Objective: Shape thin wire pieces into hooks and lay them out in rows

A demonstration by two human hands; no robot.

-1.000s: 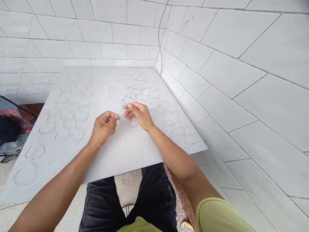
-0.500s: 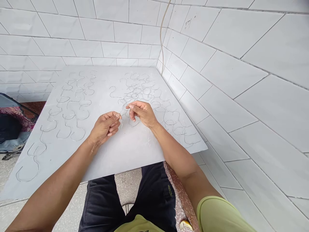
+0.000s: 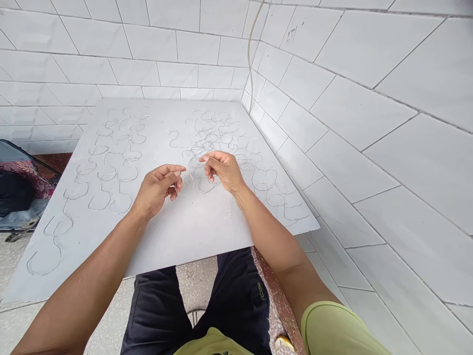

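My left hand [image 3: 158, 188] and my right hand [image 3: 222, 169] hover close together over the middle of a white board [image 3: 192, 227]. Each pinches one end of a thin bent wire piece [image 3: 191, 173] with thumb and forefinger, the other fingers curled. A tangled heap of similar S-shaped wire hooks [image 3: 225, 143] lies just behind and to the right of my right hand. To the left of my left hand, more wire hooks [image 3: 111, 167] lie laid out in rows.
White tiled walls close the board in at the back and right. A thin cord [image 3: 250, 59] hangs down in the corner. A dark bag and patterned cloth [image 3: 16, 190] sit on the floor at left. My knees in dark trousers [image 3: 207, 305] are under the board's near edge.
Both hands have risen slightly and drifted a little apart. The wire piece now shows between the fingertips as a curved strand.
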